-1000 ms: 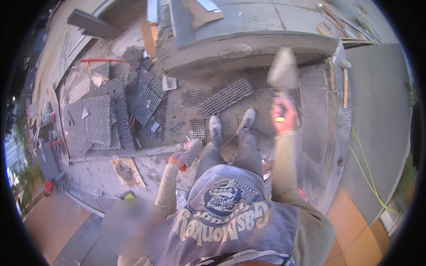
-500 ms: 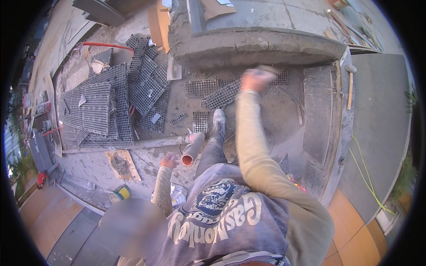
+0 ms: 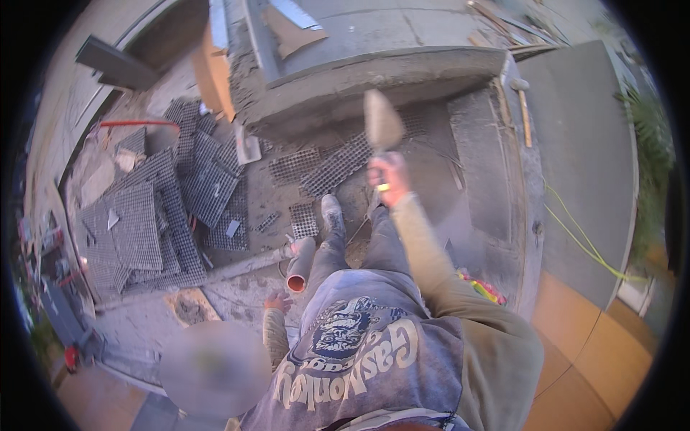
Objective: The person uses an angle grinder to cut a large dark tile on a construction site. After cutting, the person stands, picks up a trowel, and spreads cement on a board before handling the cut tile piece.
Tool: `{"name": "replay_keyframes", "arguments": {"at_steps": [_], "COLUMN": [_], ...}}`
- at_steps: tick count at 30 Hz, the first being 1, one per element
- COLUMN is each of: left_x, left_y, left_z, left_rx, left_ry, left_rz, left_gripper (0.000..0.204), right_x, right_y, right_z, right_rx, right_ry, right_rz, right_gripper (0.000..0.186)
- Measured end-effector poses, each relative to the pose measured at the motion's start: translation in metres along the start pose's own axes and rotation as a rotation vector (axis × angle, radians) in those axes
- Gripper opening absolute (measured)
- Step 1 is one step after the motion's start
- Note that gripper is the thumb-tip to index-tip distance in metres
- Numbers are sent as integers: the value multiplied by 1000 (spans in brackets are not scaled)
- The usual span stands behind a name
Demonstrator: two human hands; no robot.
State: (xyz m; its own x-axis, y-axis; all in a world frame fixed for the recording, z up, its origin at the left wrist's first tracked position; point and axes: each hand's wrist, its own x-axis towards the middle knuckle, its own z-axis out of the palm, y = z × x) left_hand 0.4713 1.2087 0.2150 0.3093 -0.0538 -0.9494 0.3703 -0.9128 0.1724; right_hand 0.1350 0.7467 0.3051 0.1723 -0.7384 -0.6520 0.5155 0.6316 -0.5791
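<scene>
My right hand (image 3: 389, 174) is wrapped round the handle of a pointed trowel (image 3: 384, 123). Its blade points away from me and is slightly blurred. Beyond the blade runs a low wall (image 3: 316, 97) coated in grey mortar; I cannot tell whether the two touch. My left hand (image 3: 279, 302) hangs low beside my body with its fingers apart and nothing in it. Just past it is an orange-lined pipe end (image 3: 296, 280). To the left lies a board (image 3: 192, 307) bearing a heap of mortar, partly hidden by a blurred round shape.
Black plastic grid panels (image 3: 133, 230) are piled at the left, and smaller grid pieces (image 3: 336, 165) lie ahead of my feet. A mallet (image 3: 523, 108) rests on the right-hand ledge. A yellow-green cord (image 3: 586, 248) runs across the grey slab.
My right hand has drawn back from the wall toward me, and the trowel blade now shows clearly. My left hand has dropped lower, nearer my body. The whole view has shifted.
</scene>
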Motion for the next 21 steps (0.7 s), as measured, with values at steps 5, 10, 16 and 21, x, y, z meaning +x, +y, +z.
{"name": "replay_keyframes", "arguments": {"at_steps": [5,10,16,21], "left_x": [13,29,-4,-33], "left_y": [16,64,164,169], "left_z": [3,9,56,101], "left_rx": [99,99,126,167], "left_ry": [-57,-20,-30,27], "left_rz": [-30,43,410,416], "left_gripper": [32,32,28,28], "right_x": [-68,-73,135,60], "right_y": [-213,-306,-138,6], "right_z": [-101,-119,-77,31], "right_rx": [-145,-4,-818,-1076], "right_ry": [554,937,768,-52], "right_rz": [-753,-1174,-541,-297], "right_gripper": [29,34,52,49]}}
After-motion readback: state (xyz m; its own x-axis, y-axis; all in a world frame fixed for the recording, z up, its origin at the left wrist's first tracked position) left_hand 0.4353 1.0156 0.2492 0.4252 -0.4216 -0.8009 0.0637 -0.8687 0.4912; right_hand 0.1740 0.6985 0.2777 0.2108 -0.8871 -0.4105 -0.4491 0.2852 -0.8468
